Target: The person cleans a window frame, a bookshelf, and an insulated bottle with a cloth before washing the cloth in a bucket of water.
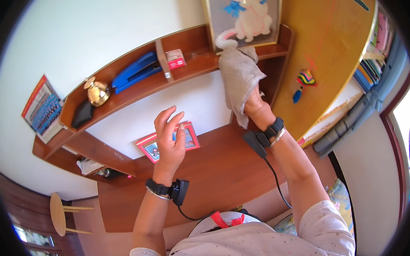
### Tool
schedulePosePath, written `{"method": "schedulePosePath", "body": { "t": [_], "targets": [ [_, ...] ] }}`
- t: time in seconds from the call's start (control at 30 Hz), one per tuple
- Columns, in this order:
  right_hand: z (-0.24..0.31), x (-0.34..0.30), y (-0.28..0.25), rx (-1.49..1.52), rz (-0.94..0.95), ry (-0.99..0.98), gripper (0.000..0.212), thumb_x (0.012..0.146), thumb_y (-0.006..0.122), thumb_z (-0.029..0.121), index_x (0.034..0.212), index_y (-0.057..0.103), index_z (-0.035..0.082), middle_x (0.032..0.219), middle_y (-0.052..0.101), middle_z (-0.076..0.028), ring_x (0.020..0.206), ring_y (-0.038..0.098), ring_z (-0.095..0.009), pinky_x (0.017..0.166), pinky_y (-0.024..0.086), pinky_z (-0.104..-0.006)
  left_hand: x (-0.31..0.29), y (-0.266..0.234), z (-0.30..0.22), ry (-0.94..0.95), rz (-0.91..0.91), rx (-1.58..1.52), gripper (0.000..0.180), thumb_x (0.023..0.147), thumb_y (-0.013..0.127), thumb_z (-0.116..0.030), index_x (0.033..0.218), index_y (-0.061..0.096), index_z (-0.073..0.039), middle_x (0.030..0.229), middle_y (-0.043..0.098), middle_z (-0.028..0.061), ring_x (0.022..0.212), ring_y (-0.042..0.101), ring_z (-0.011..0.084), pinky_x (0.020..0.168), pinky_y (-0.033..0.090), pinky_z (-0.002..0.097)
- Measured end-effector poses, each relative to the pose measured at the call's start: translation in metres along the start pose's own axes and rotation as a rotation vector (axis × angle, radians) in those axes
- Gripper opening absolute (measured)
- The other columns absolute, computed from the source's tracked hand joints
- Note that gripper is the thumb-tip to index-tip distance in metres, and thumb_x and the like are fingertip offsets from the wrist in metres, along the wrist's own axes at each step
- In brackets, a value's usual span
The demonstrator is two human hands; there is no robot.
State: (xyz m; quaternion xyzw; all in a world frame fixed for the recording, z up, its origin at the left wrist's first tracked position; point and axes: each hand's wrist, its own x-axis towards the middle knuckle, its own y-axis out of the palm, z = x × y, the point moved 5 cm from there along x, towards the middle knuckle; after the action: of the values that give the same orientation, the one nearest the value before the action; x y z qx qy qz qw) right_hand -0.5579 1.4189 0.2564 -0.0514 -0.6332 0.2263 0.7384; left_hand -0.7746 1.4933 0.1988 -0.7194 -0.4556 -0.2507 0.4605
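A grey cloth (238, 77) hides the fingers of the right hand (259, 108). The far edge crops 1 framed animal picture (251, 20). The left hand (169, 142) covers part of 1 red-framed photo (193, 137), its figures too small to tell.

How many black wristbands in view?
2. The left wristband is below the open left hand; the right wristband is behind the right hand, which the gray cloth mostly covers. No others show.
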Motion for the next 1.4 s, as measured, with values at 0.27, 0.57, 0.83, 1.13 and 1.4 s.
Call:
{"method": "schedulePosePath", "body": {
  "t": [0.27, 0.57, 0.83, 1.13, 1.4],
  "targets": [
    [0.055, 0.017, 0.050, 0.167, 0.016, -0.160, 0.052, 0.072, 0.069, 0.020, 0.119, 0.053, 0.004, 0.118, 0.052, -0.021, 0.115, 0.045, -0.040, 0.100, 0.035, -0.0466, 0.040, -0.030, -0.009, 0.180, -0.137, 0.305, 0.043, 0.078, 0.056, 0.001, 0.120, 0.052, 0.004, 0.130, 0.046, 0.0173, 0.124, 0.039, 0.0363, 0.106, 0.029, 0.0485],
    [0.077, 0.095, 0.100, 0.091, 0.130, -0.133, 0.023, 0.071, 0.062, 0.007, 0.093, 0.058, 0.003, 0.096, 0.055, -0.018, 0.093, 0.052, -0.037, 0.082, 0.043, -0.0422, 0.053, -0.027, 0.017, 0.160, -0.129, 0.483, 0.052, 0.076, 0.061, -0.009, 0.126, 0.049, -0.001, 0.127, 0.051, 0.0166, 0.123, 0.042, 0.0346, 0.109, 0.024, 0.0519],
    [0.094, 0.050, 0.075, 0.091, 0.123, -0.188, 0.039, 0.068, 0.063, 0.007, 0.106, 0.058, 0.003, 0.112, 0.054, -0.023, 0.108, 0.048, -0.043, 0.094, 0.039, -0.0479, 0.053, -0.033, 0.014, 0.139, -0.117, 0.430, 0.050, 0.072, 0.055, 0.004, 0.121, 0.054, -0.002, 0.124, 0.053, 0.0142, 0.121, 0.044, 0.0315, 0.108, 0.027, 0.0482],
    [0.113, 0.027, 0.119, 0.108, 0.279, -0.152, 0.052, 0.072, 0.063, 0.009, 0.122, 0.053, 0.001, 0.127, 0.049, -0.025, 0.122, 0.042, -0.040, 0.105, 0.032, -0.0469, 0.021, -0.085, 0.018, 0.066, -0.298, 0.313, 0.041, 0.077, 0.055, 0.006, 0.117, 0.055, 0.001, 0.127, 0.050, 0.0176, 0.123, 0.042, 0.0366, 0.103, 0.035, 0.0441],
    [0.187, 0.057, 0.169, -0.261, 0.360, -0.287, 0.008, 0.062, 0.065, 0.014, 0.066, 0.065, 0.007, 0.078, 0.062, -0.015, 0.080, 0.061, -0.033, 0.074, 0.048, -0.0413, -0.021, -0.115, 0.043, -0.076, -0.314, 0.325, 0.043, 0.076, 0.055, 0.006, 0.119, 0.053, 0.002, 0.130, 0.046, 0.0180, 0.124, 0.039, 0.0363, 0.104, 0.034, 0.0430]
  ]
}}
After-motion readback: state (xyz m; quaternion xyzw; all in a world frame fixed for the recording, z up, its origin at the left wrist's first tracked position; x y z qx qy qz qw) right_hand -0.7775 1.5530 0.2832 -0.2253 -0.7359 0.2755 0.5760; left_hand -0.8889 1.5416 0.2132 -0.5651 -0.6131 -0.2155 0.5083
